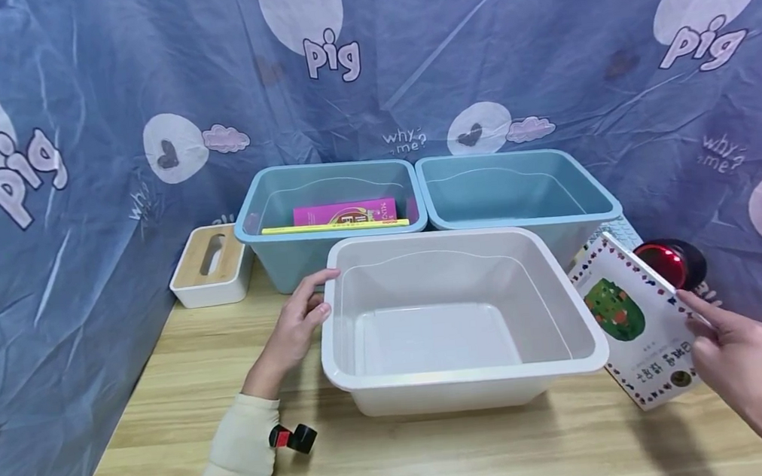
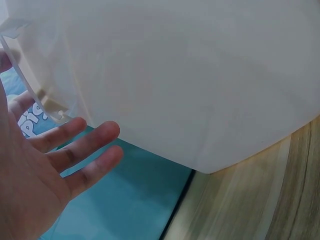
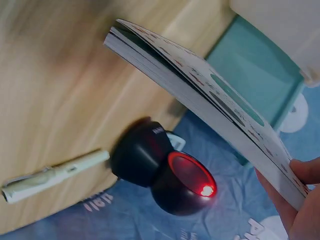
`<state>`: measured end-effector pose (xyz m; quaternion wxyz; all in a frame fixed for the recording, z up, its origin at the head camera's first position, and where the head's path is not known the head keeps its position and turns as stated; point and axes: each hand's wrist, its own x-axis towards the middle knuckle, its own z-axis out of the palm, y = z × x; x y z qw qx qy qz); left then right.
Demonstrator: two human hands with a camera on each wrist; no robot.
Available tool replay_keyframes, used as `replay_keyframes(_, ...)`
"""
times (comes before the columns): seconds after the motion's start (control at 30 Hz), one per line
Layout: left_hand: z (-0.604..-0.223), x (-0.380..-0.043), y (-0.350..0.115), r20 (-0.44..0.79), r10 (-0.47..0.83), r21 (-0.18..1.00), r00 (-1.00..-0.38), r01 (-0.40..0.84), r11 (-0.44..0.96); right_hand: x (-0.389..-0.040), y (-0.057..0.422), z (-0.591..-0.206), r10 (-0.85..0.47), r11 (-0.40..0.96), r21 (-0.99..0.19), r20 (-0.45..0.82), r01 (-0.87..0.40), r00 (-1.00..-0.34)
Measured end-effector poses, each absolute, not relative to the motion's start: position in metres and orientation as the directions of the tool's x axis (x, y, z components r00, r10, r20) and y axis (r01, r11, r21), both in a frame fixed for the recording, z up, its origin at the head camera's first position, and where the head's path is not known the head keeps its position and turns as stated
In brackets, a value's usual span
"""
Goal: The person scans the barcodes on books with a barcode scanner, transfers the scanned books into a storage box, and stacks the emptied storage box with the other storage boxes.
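Head view is giving me the right hand (image 1: 748, 353) first: its fingers are pinching a white-covered book (image 1: 659, 350) near one edge, and from the right wrist camera I am seeing one digit pressing on the cover while another is lying against the opposite face. That book is tilting in the grip just beside the right side of the white bin (image 1: 449, 398), its cover parting slightly from the pages; I am not managing to tell whether its lower corner is touching the table (image 1: 407, 462).

Across from it, the left hand (image 1: 297, 328) is resting at the white bin's left rim, index fingertip touching it, and through the left wrist camera I am seeing the fingers spreading loosely, not curling tight.

Further out, the white bin is sitting upright on the wood-grained table. Behind it, the left blue bin (image 1: 288, 269) is holding a pink book (image 1: 311, 215) and a yellow item (image 1: 335, 227), and the right blue bin (image 1: 488, 222) is standing beside it. Left of both, a tissue box (image 1: 205, 293) is sitting. Near the white-covered book, a black device (image 1: 665, 264) is glowing red, a pale green pen (image 3: 60, 175) is lying near it, and blue printed fabric (image 1: 406, 54) is hanging behind.
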<state>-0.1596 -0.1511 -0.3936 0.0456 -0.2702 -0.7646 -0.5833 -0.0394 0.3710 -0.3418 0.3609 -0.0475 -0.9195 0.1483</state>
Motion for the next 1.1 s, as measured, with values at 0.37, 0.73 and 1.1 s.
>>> replay_keyframes(0.37, -0.392, -0.16, -0.151, 0.382, 0.352, 0.868, -0.855, 0.462, 0.182, -0.044, 0.369, -0.341, 0.105, 0.972, -0.228, 0.629, -0.053, -0.771)
replay_keyframes(0.73, -0.395, -0.162, -0.15, 0.401, 0.351, 0.864, -0.846, 0.477, 0.162, -0.04, 0.359, -0.343, 0.054, 0.969, -0.219, 0.637, -0.114, -0.769)
replay_keyframes(1.1, -0.394, -0.161, -0.151, 0.391, 0.352, 0.866, -0.85, 0.47, 0.172, -0.038, 0.354, -0.347, 0.02, 0.958, -0.228, 0.657, -0.173, -0.754)
